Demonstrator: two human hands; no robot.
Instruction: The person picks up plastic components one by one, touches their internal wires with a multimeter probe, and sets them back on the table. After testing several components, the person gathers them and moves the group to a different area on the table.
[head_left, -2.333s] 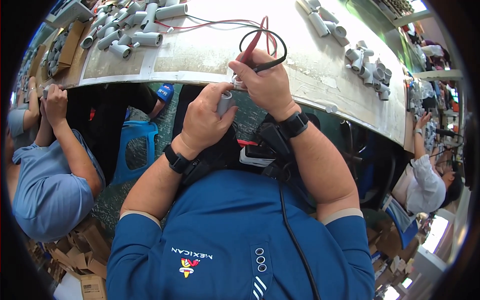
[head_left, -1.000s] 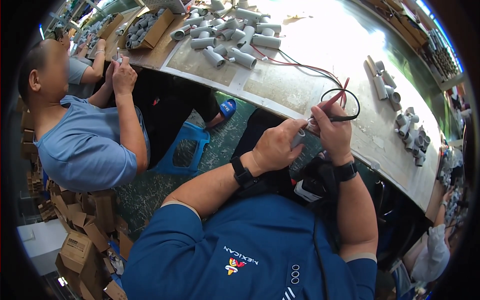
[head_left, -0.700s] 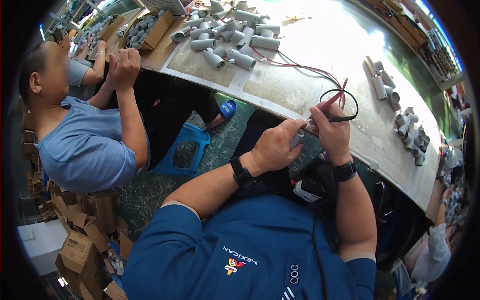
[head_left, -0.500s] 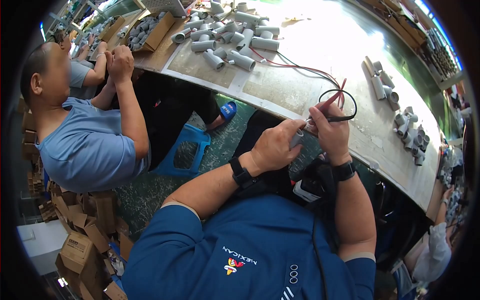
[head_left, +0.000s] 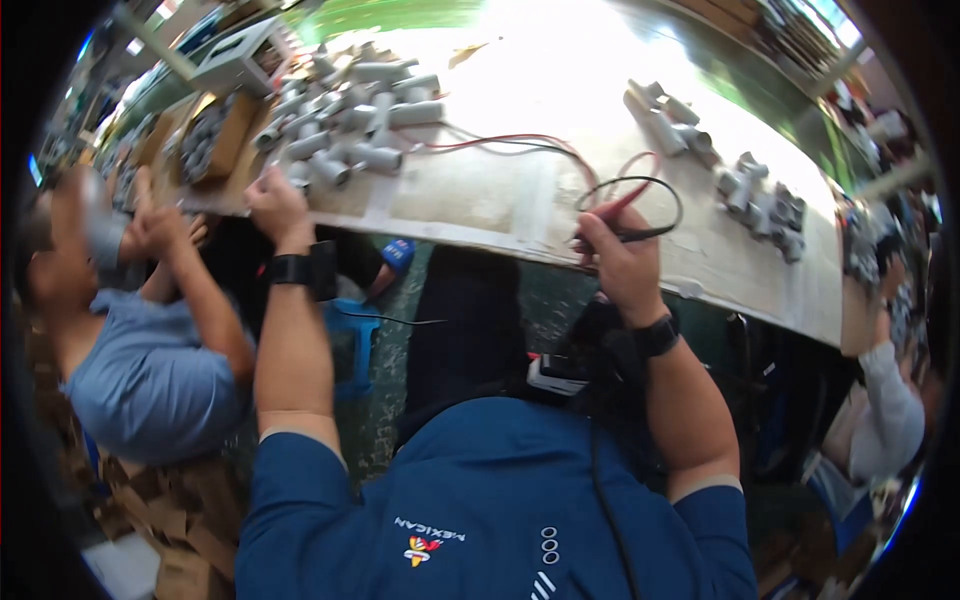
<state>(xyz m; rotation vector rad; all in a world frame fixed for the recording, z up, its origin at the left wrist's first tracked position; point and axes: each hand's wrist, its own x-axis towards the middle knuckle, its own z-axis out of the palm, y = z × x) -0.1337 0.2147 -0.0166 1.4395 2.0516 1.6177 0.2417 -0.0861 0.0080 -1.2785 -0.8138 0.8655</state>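
My right hand (head_left: 625, 262) is closed around a pair of test probes, one red (head_left: 615, 207) and one black (head_left: 645, 233), above the front edge of the worktable (head_left: 480, 215). Their red and black leads (head_left: 540, 140) loop over the hand and run left across the tabletop. At the table's left part, my left hand (head_left: 283, 208) is beside a heap of grey pipe fittings (head_left: 375, 112). Motion smears its curled fingers, and whether anything is in them cannot be made out.
More grey fittings lie in two groups (head_left: 670, 122) (head_left: 762, 205) on the right. A cardboard box of grey parts (head_left: 215, 140) stands far left. Close on my left a co-worker in light blue (head_left: 165, 375) sits near a blue stool (head_left: 355, 345). Another person (head_left: 880, 400) is at far right.
My left hand has moved from beside the probes, where it held a small grey fitting, left to the heap. My right hand keeps the probes. The whole view has shifted.
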